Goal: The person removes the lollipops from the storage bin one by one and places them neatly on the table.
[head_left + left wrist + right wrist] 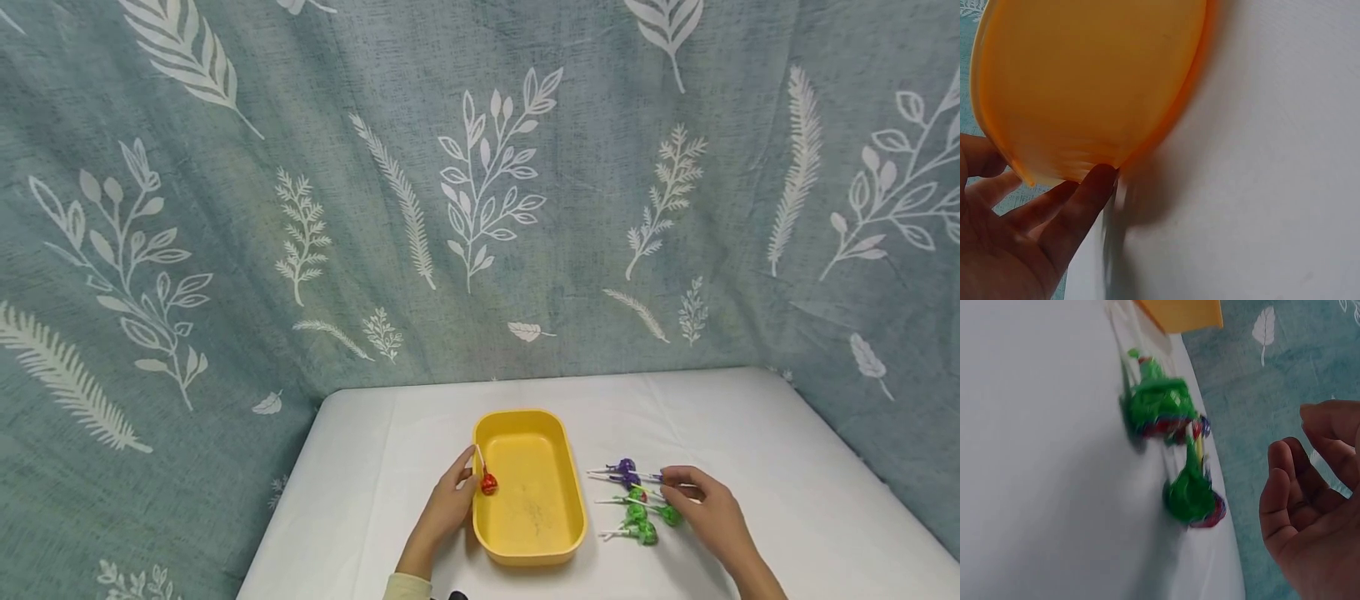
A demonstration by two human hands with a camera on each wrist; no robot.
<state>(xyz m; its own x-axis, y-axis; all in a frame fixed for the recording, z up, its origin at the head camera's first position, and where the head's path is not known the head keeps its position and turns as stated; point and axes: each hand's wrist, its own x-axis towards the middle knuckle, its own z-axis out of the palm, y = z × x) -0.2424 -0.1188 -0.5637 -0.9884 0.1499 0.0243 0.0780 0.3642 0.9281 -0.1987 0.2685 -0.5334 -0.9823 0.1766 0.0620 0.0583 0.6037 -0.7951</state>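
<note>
The left hand (450,504) is pinching a red lollipop (488,482) over the yellow tray (529,546) rim, apparently depositing it. The right hand (708,508), fingers loosely curled, is reaching the lollipops (636,502) on the table (787,467); the next move probably requires a stick pinch

Right wrist view: green lollipops (1160,403) motion-blurred, wrapper print unreadable; right hand (1313,506) cut off by right and bottom edges. Left wrist view: yellow tray (1085,81) cropped top and left, inside hidden. Head view: purple lollipops (624,472) too small to count.
</note>
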